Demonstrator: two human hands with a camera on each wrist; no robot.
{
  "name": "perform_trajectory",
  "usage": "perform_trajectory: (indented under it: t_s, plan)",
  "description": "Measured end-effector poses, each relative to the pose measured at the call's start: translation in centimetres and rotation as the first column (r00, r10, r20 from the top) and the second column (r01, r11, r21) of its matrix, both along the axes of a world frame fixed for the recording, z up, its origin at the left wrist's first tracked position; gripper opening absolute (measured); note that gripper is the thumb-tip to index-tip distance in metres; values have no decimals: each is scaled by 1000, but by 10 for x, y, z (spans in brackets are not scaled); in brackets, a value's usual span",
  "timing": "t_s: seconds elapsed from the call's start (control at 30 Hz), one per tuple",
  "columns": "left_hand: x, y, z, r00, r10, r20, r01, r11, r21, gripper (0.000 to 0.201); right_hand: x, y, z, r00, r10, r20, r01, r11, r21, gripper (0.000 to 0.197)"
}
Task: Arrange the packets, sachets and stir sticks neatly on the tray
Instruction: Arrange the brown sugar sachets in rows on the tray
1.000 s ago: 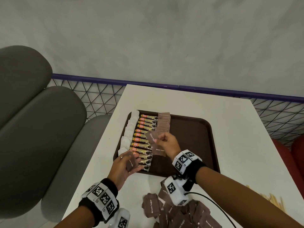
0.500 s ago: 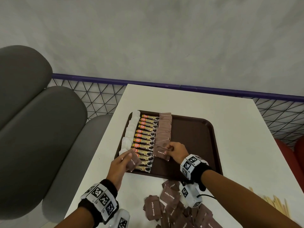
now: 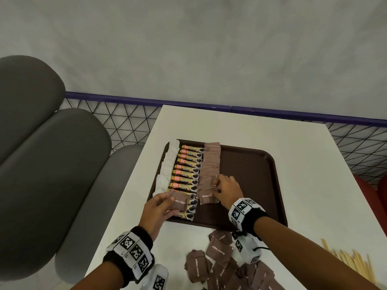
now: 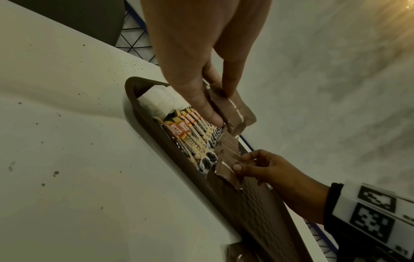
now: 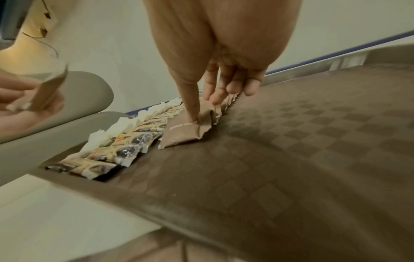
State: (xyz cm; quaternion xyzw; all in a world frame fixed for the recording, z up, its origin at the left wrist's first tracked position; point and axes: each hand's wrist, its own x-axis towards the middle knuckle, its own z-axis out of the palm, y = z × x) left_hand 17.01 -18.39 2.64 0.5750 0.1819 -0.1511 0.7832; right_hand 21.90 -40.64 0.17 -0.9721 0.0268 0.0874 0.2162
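The newest brown sugar sachet [image 3: 206, 197] lay under the right hand's [image 3: 227, 190] fingers [image 5: 212, 88], which pressed rather than gripped it, probably squaring it against the sachet row [image 3: 211, 162] just beyond them on the tray [image 3: 251, 174]. The left hand's [image 3: 157, 208] fingers pinched a spare sachet [image 3: 180, 203], seemingly kept ready.

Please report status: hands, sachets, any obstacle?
Left hand pinches one brown paper sugar sachet. Right hand presses nearest row sachet onto brown plastic tray. Nothing blocks row.
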Motion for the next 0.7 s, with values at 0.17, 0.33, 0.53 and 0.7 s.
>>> perform_trajectory:
  t_s: [0.17,0.33,0.53,0.7]
  plan:
    - [-1,-5,5,999,-13,42,14,1000,-3,11,-9,10,6,990,20,143,-53,972,231,25]
    - [-3,-11,9,996,1,84,0,1000,-15,10,-23,32,22,986,126,111,-167,776,609,16]
    - [-8,-12,11,994,31,101,-25,998,-59,12,-30,35,34,989,144,18,-102,606,789,11]
    - [-11,-19,11,996,-17,93,23,998,-61,16,-32,29,34,985,170,3,-121,686,717,12]
